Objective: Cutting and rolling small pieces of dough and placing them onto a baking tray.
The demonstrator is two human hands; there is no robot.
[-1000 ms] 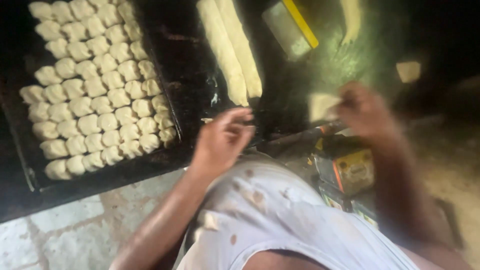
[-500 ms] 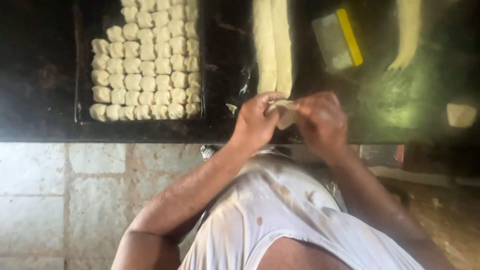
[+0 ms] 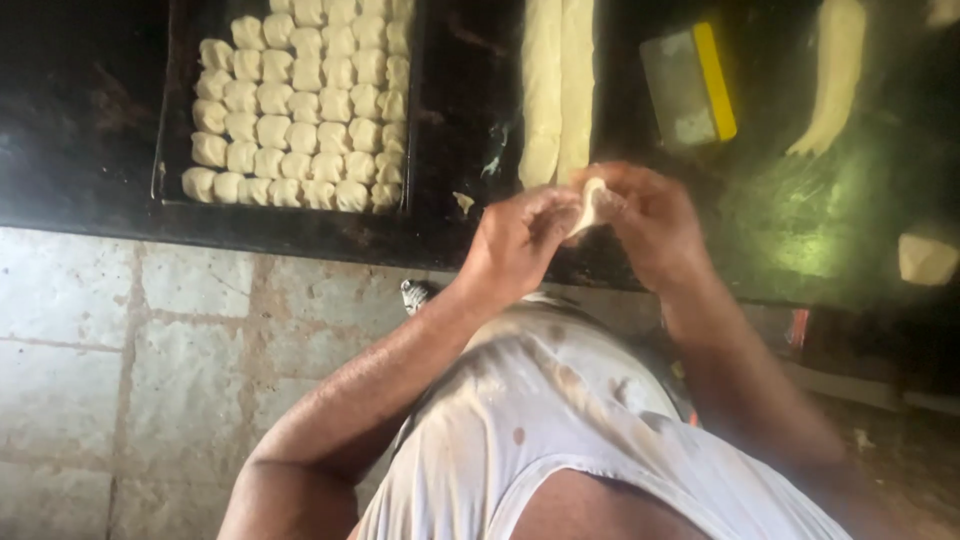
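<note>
My hands have stayed together over the counter edge since half a second ago, left hand (image 3: pixel 520 235) and right hand (image 3: pixel 650 220) both pinching one small dough piece (image 3: pixel 590 205). The baking tray (image 3: pixel 165 150) holds many rows of shaped dough pieces (image 3: pixel 300 110), while two long dough ropes (image 3: pixel 558 90) lie uncut just beyond

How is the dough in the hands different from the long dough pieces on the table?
The dough piece is small and pinched between the left hand and right hand; the two dough logs are long and lie side by side on the dark table, untouched. Both are pale, the same creamy colour.
</note>
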